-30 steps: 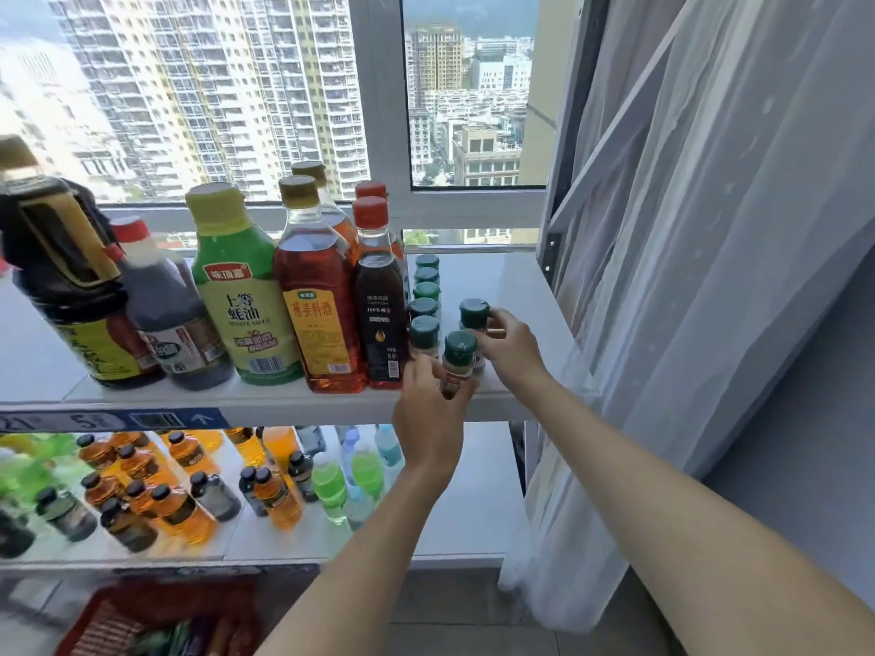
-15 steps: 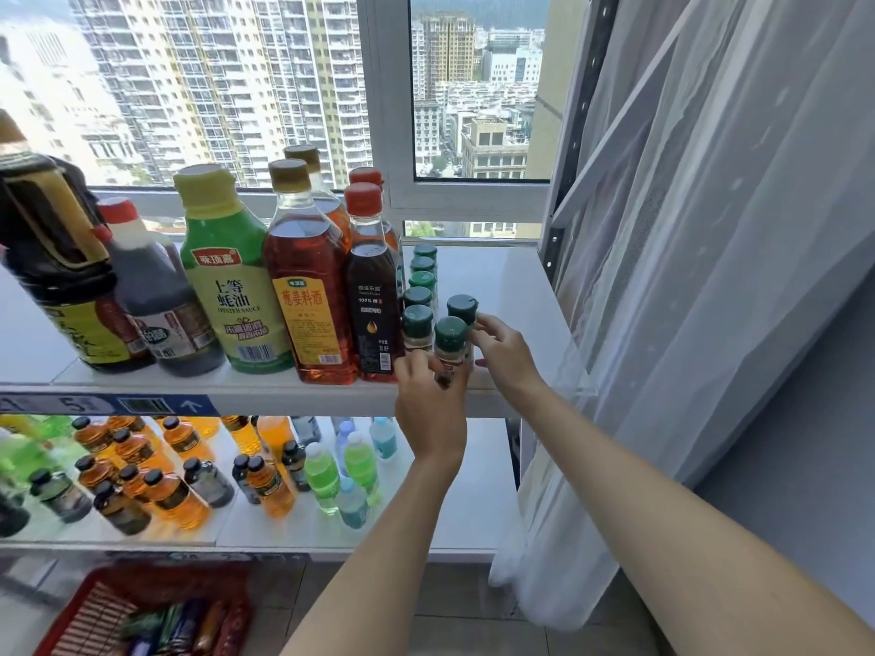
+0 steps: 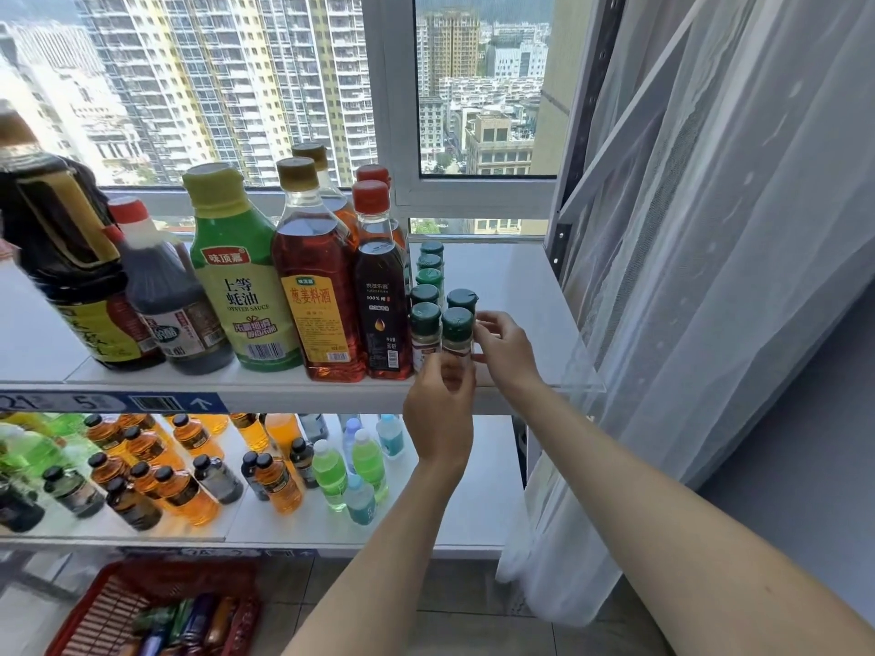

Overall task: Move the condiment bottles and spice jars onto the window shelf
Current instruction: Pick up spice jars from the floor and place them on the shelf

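Large sauce bottles stand along the white window shelf [image 3: 511, 286]: a dark soy jug [image 3: 52, 258], a vinegar bottle [image 3: 165, 305], a green oyster sauce bottle [image 3: 241, 286], an amber cooking wine bottle [image 3: 312, 286] and a dark oil bottle [image 3: 381, 295]. Right of them runs a row of green-capped spice jars [image 3: 428, 277]. A second row has one jar at the back [image 3: 461, 300] and one at the front [image 3: 457, 324]. My left hand [image 3: 440, 404] grips the front jar's lower body, hiding it. My right hand [image 3: 504, 352] pinches its right side.
A clear plastic divider [image 3: 582, 366] sticks out at the shelf's front right corner. A white curtain [image 3: 710, 277] hangs close on the right. The lower shelf [image 3: 473, 490] carries several small drink bottles. A red basket [image 3: 109, 608] with packets sits on the floor.
My right hand has come forward from the back jar to the right side of the front jar. My left hand stays on the front jar at the shelf's edge.
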